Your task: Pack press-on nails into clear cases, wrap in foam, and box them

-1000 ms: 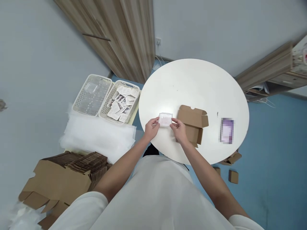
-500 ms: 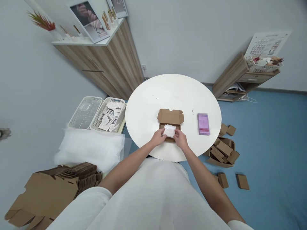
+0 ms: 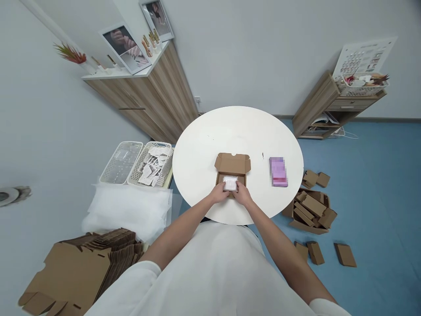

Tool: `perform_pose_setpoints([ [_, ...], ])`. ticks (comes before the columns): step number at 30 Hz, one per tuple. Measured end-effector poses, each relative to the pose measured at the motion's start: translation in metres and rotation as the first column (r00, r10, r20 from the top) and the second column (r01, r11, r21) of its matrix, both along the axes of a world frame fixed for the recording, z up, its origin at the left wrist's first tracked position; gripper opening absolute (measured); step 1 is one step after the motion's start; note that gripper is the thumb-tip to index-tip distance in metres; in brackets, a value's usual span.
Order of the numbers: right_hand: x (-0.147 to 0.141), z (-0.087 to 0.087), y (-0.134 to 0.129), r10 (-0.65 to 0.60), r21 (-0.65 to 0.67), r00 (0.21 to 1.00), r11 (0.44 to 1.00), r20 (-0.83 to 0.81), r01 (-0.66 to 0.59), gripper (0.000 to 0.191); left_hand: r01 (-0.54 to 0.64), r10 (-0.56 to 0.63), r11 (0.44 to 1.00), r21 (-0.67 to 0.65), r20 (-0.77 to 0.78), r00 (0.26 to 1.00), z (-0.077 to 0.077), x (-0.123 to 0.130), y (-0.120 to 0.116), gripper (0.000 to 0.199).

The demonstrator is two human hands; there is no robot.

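Since the earlier frame the white packet (image 3: 230,183) has gone down from above the open cardboard box (image 3: 232,170) into its tray, and both hands have followed it there.

Positions are given relative to the round white table (image 3: 210,149). Far to its left, on the floor, lies a stack of flat cardboard blanks (image 3: 82,267); nearer the table sits a pile of white foam sheets (image 3: 128,206). Beyond these stand two white perforated baskets: the empty-looking basket (image 3: 121,161) farther out, and the basket of small sachets (image 3: 153,163) just beside the table's left edge.

On the table, near its front edge, the cardboard box lies with its lid folded back. The left hand (image 3: 219,193) is curled, its fingertips pinching the packet's left edge. The right hand (image 3: 242,195) is likewise curled, gripping the packet's right edge. The packet rests inside the box tray, between the two hands.

To the right on the table, apart from the box, lies a purple pack (image 3: 278,171). Off the table's right edge, on the blue floor, is a heap of folded small boxes (image 3: 311,206), with a few loose boxes (image 3: 329,253) scattered nearer the person.
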State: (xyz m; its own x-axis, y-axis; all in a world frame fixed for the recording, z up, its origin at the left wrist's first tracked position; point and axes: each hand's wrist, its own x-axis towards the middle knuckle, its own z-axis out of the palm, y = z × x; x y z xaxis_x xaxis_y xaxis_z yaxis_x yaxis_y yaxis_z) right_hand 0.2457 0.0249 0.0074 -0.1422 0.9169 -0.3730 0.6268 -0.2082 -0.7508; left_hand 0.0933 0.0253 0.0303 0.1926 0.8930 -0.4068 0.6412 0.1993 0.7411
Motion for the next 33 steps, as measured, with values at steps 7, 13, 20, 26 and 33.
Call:
perform_pose_setpoints([
  [7,0.000,0.004,0.000,0.070,0.016,0.995,0.997,0.069,-0.071,0.058,0.047,-0.047,0.999,0.027,-0.029,0.998,-0.009,0.000,-0.001,0.059],
  [13,-0.003,0.008,0.000,0.080,0.005,0.995,0.997,0.064,-0.081,0.059,0.100,-0.104,0.994,-0.039,-0.118,0.987,-0.006,0.001,0.003,0.065],
  [20,0.007,0.032,0.001,0.048,0.148,0.999,0.988,0.016,-0.050,0.066,0.118,-0.095,0.983,0.140,-0.160,0.982,0.016,-0.004,0.008,0.056],
  [26,0.058,0.044,0.038,-0.277,0.030,0.942,0.957,-0.189,0.288,0.060,-0.326,0.332,0.936,0.132,-0.022,0.943,0.026,-0.038,0.044,0.054],
  [33,0.060,0.028,0.076,-0.567,-0.489,0.691,0.803,-0.448,0.341,0.067,-0.333,0.464,0.832,-0.443,0.229,0.856,0.022,-0.049,0.085,0.070],
])
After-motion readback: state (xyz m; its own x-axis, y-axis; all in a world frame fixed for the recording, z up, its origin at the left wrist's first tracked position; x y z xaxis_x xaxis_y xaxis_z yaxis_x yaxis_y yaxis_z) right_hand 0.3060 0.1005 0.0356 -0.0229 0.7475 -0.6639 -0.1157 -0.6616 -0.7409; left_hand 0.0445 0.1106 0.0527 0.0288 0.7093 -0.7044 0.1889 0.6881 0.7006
